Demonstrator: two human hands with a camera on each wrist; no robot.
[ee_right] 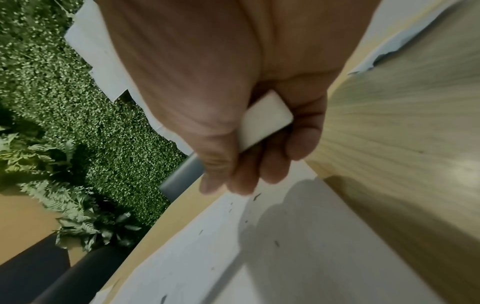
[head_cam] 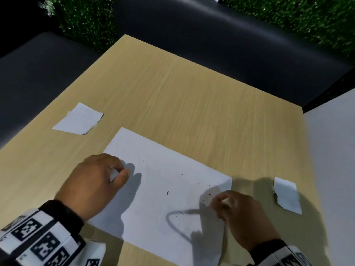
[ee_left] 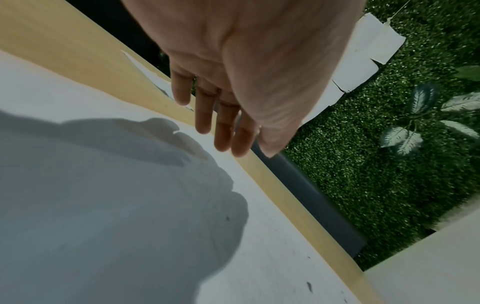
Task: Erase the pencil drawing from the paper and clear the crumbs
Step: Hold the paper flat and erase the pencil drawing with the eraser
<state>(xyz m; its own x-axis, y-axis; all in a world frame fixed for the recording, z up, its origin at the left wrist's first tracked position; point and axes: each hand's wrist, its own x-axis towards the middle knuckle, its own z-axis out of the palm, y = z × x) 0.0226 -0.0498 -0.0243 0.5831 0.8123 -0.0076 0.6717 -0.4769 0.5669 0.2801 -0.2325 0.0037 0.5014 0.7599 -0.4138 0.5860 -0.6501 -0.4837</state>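
Observation:
A white sheet of paper [head_cam: 163,189] lies on the wooden table [head_cam: 182,93], and no pencil lines show on it. Dark eraser crumbs [head_cam: 167,193] are scattered over its middle and right part. My left hand [head_cam: 119,173] is at the sheet's left edge. In the left wrist view its fingers [ee_left: 223,131] hang relaxed just above the paper [ee_left: 259,236] and cast a shadow. My right hand [head_cam: 221,203] is near the sheet's right edge and grips a white eraser [head_cam: 225,200]. In the right wrist view the eraser [ee_right: 265,121] sits between thumb and fingers, above more crumbs [ee_right: 257,196].
One torn paper scrap [head_cam: 78,120] lies at the table's left, another [head_cam: 287,195] to the right of the sheet. Dark padded seats [head_cam: 211,45] border the far edges. A white panel [head_cam: 334,150] stands at the right, and a green hedge wall [head_cam: 86,22] is behind.

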